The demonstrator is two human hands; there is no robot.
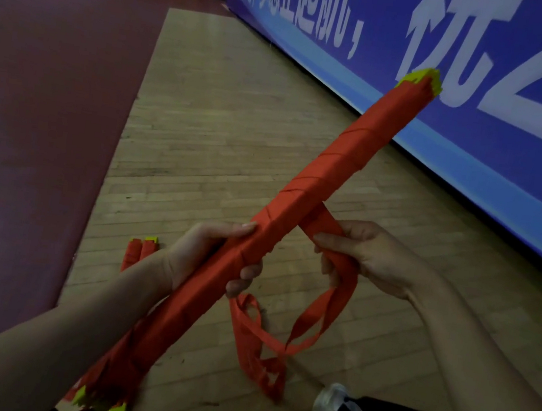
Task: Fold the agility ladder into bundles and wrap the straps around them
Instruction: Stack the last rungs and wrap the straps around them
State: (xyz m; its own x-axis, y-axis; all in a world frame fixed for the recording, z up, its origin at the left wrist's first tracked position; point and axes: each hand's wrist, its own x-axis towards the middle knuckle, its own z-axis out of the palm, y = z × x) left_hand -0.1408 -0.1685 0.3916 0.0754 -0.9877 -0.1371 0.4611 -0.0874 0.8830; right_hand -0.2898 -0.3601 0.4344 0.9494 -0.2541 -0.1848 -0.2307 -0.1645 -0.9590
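Head view: agility-ladder bundle (338, 155) at frame centre, slanting from 7 o'clock up to 1 o'clock, held clear of the wooden floor (223, 112). Yellow rung ends (424, 79) showing at the far tip, more at the near tip. Orange strap (324, 224) wound in a spiral over the upper length, turns close and fairly even.

Left hand (208, 255) wrapped round the bundle about mid-length, thumb on top, fingers curled under. Right hand (373, 253) at 3 o'clock of it, pinching the strap where it leaves the bundle, fingers curled round the band. Slack hanging below in loose loops toward 5 o'clock.

Second bundle (139, 252) lying on the floor at 9 o'clock of the left hand, partly hidden by the forearm.

Judged: folding finished for this bundle, wrapping well along; remaining slack yet to wind on and secure. Near end untidy, wrap state there unclear.
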